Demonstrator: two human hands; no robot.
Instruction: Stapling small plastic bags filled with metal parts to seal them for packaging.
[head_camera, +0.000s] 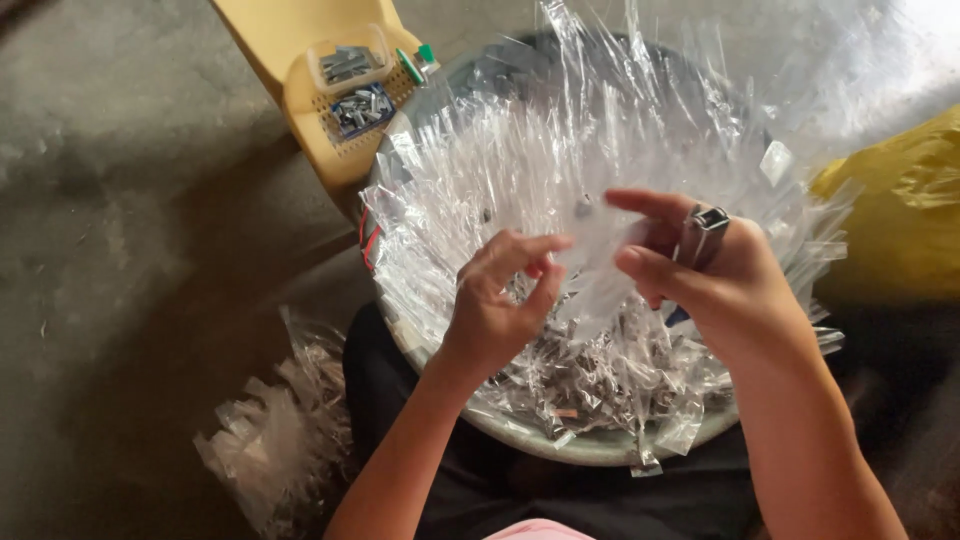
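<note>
A wide round basin (590, 447) rests on my lap, piled with clear plastic sleeves (520, 160) and small grey metal pieces (600, 385). My left hand (500, 300) hovers over the pile, thumb and fingers pinched on the edge of a clear plastic sleeve (600, 270). My right hand (700, 270) holds the sleeve's other side with thumb and forefinger, and a small grey rectangular metal tool (703, 232) sits gripped in its palm, sticking up between the fingers.
A yellow plastic chair (300, 70) stands at the back with a clear box of metal pieces (348, 62) and a darker tray of them (362, 108). A heap of clear sleeves (280, 420) lies on the concrete floor at left. A yellow sack (900, 210) is at right.
</note>
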